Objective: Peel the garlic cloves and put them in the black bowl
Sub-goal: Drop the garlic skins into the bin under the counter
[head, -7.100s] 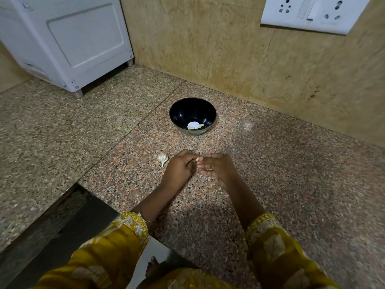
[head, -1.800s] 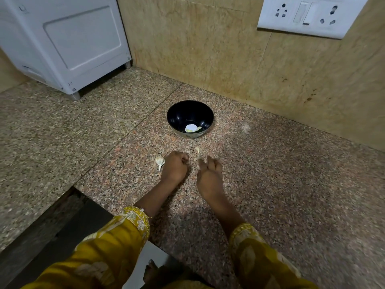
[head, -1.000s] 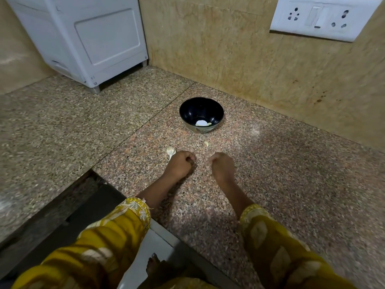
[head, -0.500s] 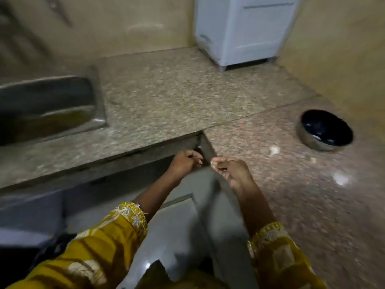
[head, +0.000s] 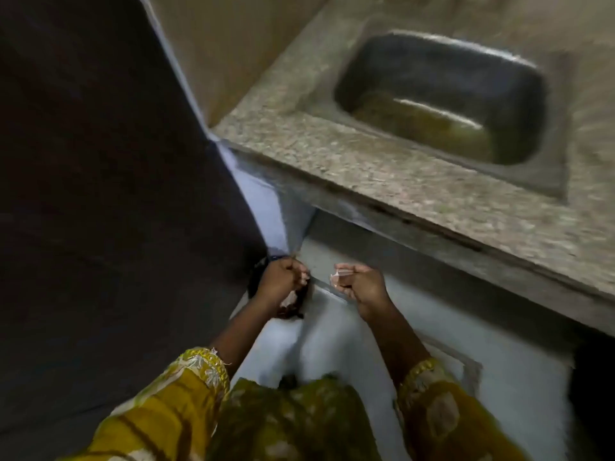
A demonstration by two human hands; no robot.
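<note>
Both moved off the counter [head: 366, 168]: right hand [head: 361, 287] pinches peel [head: 335, 278], left hand [head: 279, 284] curled, contents unclear.

1. There is a single view, worn on the person's head, pitched steeply down and slightly forward.
2. It sits close above the left hand [head: 279, 282] and right hand [head: 362, 289], near mid-frame.
3. The counter [head: 382, 181] and sink [head: 416, 68] fill the upper right, and the sleeves [head: 173, 410] cross the bottom edge.
4. The picture is wide-angle and blurred throughout.
</note>
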